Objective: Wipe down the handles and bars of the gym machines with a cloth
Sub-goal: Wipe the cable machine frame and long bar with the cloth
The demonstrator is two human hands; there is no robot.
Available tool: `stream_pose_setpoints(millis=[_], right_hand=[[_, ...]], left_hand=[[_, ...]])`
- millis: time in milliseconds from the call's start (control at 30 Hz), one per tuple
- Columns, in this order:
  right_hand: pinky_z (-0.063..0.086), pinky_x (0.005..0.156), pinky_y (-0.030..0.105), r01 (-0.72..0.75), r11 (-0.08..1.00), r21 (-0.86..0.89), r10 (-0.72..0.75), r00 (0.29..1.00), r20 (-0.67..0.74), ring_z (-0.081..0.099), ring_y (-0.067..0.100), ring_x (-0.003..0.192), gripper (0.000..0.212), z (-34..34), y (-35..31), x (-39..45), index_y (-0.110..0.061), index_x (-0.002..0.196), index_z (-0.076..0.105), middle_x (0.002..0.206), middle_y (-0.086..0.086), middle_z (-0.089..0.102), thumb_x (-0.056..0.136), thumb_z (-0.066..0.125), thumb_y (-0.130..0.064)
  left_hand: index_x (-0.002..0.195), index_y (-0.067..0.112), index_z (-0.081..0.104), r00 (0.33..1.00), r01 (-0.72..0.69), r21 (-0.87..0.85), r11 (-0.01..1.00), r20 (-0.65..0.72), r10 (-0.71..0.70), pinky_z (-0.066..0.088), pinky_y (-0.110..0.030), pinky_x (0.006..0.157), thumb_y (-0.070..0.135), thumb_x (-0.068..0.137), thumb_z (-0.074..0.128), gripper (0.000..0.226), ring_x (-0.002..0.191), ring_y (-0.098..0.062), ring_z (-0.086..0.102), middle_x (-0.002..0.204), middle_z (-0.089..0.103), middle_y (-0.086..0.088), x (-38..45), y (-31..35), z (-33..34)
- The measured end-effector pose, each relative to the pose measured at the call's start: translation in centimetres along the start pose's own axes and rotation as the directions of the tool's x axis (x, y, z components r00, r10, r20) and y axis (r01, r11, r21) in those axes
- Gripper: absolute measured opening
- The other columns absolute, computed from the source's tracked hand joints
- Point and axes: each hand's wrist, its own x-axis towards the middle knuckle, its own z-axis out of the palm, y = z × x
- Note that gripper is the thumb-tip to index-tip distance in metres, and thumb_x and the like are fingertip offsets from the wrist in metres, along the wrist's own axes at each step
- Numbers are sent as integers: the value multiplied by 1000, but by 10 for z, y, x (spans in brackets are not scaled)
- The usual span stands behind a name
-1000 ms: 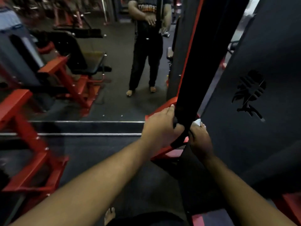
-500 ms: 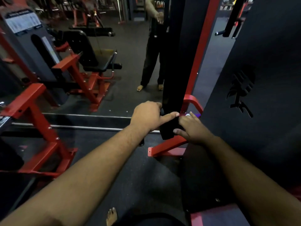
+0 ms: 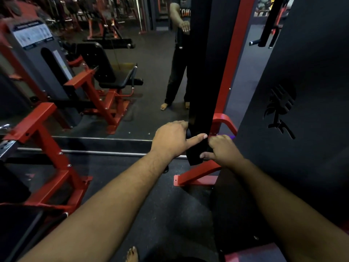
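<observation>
Change: both hands had slid down to the black upright bar [image 3: 200, 76]'s lower end | left hand [image 3: 171, 138] gripped it, thumb across | right hand [image 3: 223, 150] curled at its edge; cloth hidden, cannot tell if held | Meaning: lower end seemingly being wiped.

At eleven o'clock, the grey machine's instruction placard [image 3: 33, 35] is too blurred to read. At twelve o'clock, the mirrored person's shirt [image 3: 186, 13] shows partial letters "ON".
</observation>
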Motion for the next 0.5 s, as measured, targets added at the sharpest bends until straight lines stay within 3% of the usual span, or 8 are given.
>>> stream_pose_setpoints(millis=[33,100,167,233,333,433,500], right_hand=[[40,99,58,-16,1000,-15,17,998,62,65,34,98,102,-1,0,3,-11,104,65,96,5,67,79,16,-97],[12,119,67,-94,995,-38,97,991,89,56,31,126,112,10,-1,-6,-9,130,60,125,8,65,78,15,-97],[0,122,65,-135,991,-23,137,988,78,40,31,145,110,28,-6,-28,-12,149,46,150,11,51,81,18,-94],[1,123,62,-159,987,-19,159,987,-19,35,31,150,104,45,-11,-50,-18,157,36,159,11,43,84,20,-90],[18,122,62,-128,992,-9,127,989,-79,52,30,134,94,38,1,-42,-19,144,53,139,8,60,86,24,-87],[43,101,52,-61,998,-29,63,996,69,63,30,103,89,10,20,-10,-18,112,63,103,4,66,84,24,-93],[50,86,46,-36,999,-16,38,986,163,65,27,97,89,-4,23,6,-19,110,63,100,1,68,81,27,-95]], left_hand=[[73,33,45,1000,8,-7,1000,10,-8,35,-31,59,91,82,39,60,79,-16,61,78,53,11,1,0,-1],[68,35,35,999,17,-20,1000,33,-17,34,-31,59,90,83,42,57,74,-14,53,76,50,11,3,0,-5],[66,36,31,999,20,-20,1000,42,-19,34,-31,59,88,84,44,56,72,-12,47,74,47,12,3,1,-7],[66,36,31,999,23,-11,1000,43,-22,33,-31,58,88,83,44,57,71,-12,47,71,43,13,3,2,-6],[70,35,46,998,34,-5,999,52,-34,36,-31,56,91,82,41,58,71,-13,54,70,48,13,2,1,-2],[88,30,64,998,56,51,997,38,-58,47,-32,59,95,78,33,73,77,-19,66,76,61,8,3,0,1],[90,29,65,997,60,79,995,37,-63,46,-33,58,96,77,31,76,78,-20,66,76,61,8,4,1,1]])
